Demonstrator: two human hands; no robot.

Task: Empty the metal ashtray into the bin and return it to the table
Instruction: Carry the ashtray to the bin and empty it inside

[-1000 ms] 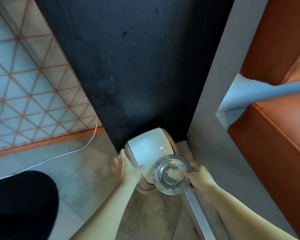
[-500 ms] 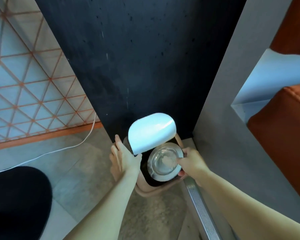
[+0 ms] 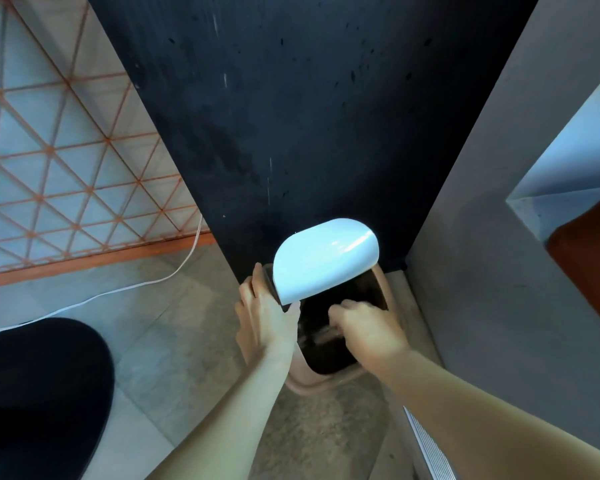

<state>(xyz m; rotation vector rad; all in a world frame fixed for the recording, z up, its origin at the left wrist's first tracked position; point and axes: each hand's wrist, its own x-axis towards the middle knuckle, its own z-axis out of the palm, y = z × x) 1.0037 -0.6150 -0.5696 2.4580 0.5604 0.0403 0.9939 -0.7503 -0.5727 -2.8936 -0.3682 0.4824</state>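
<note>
A small beige bin [image 3: 321, 377] stands on the floor against a black wall. Its white lid [image 3: 324, 259] is tipped up and open. My left hand [image 3: 265, 315] rests on the bin's left rim, thumb against the lid's lower edge, holding it up. My right hand [image 3: 362, 332] reaches into the dark opening and grips the metal ashtray [image 3: 321, 332], which is turned over inside the bin. The ashtray shows only as a blurred streak under my fingers.
A black wall [image 3: 291, 116] rises behind the bin and a grey wall [image 3: 492, 289] closes in on the right. A white cable [image 3: 125, 289] runs across the tiled floor at left. A dark shape [image 3: 39, 393] fills the lower left. A metal floor strip [image 3: 430, 448] lies lower right.
The lid went from shut to tipped fully open under my left hand. My right hand moved the ashtray from above the bin down into the opening and turned it over.
</note>
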